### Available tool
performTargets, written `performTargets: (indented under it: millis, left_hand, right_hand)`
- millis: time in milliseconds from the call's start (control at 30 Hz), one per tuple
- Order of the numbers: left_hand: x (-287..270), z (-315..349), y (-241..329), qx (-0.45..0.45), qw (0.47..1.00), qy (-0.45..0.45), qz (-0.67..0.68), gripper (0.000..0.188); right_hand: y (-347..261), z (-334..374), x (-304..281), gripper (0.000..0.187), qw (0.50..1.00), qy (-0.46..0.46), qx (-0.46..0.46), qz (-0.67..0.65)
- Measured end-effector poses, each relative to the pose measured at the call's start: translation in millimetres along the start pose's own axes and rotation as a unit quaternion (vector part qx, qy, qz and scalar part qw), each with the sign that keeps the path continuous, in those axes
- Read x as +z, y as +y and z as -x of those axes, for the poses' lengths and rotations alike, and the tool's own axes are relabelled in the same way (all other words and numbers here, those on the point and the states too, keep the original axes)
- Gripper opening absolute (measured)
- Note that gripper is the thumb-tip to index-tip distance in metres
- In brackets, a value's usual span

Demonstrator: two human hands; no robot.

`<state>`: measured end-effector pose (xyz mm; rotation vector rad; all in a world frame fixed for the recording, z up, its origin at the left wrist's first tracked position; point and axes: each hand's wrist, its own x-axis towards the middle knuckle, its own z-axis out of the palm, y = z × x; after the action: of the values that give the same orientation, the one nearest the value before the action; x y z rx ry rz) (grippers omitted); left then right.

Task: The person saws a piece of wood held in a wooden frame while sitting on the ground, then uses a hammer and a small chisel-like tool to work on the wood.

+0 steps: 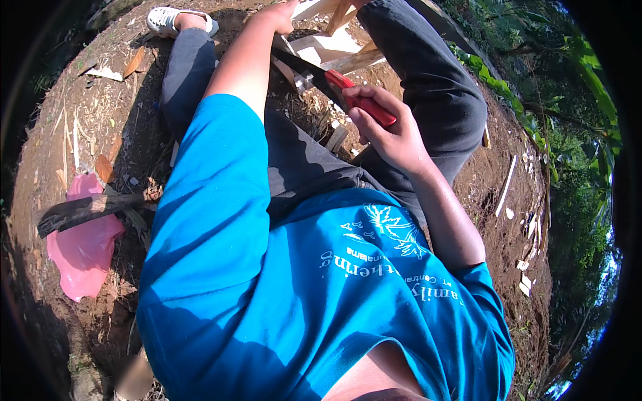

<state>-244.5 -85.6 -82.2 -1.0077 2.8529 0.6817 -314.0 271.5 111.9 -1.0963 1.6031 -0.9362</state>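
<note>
My right hand point(384, 123) is closed round the red handle point(374, 110) of a handsaw, just in front of my lap. Its long dark blade point(302, 69) runs forward and to the left, toward pale cut wooden pieces point(326, 47); the teeth cannot be made out. My left arm stretches far forward, and my left hand point(277, 17) is at the upper edge beside the wood. Most of its fingers are cut off or hidden, so its grip does not show. A wooden board point(358, 60) lies between my legs, close to the blade.
I sit on bare brown soil strewn with wood chips. At the left, a dark piece of wood point(90, 208) lies across a pink plastic sheet point(83, 257). Thin wood strips point(506, 187) are scattered at the right. Green plants point(575, 160) line the right side.
</note>
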Motion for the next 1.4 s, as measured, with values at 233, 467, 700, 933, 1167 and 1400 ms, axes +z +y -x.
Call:
performTargets:
  millis: [233,467,700,933,1167,1400]
  left_hand:
    - [-4,5,-18,-0.021,1.0,0.003,0.022,0.064]
    - [-12,10,-5,-0.01,1.0,0.011,0.012,0.075]
    - [-15,4,-11,-0.012,0.999,0.006,0.031,0.067]
    - [-20,-11,-5,-0.098,0.993,0.013,0.066,0.058]
    - [-23,-17,9,-0.145,0.985,0.014,0.094,0.058]
    - [-24,-20,12,-0.161,0.981,0.016,0.107,0.068]
  right_hand:
    - [-9,-15,-9,0.025,0.999,-0.017,0.035,-0.035]
    - [-1,-13,-16,0.022,0.997,-0.016,0.041,-0.06]
    - [11,-12,-16,0.021,1.0,0.003,0.004,-0.024]
    - [-1,-19,1,0.019,0.999,0.029,-0.012,-0.027]
    - [-11,-37,8,0.02,0.996,0.05,-0.051,0.054]
    - [-62,4,-18,0.025,0.993,0.0,-0.044,0.11]
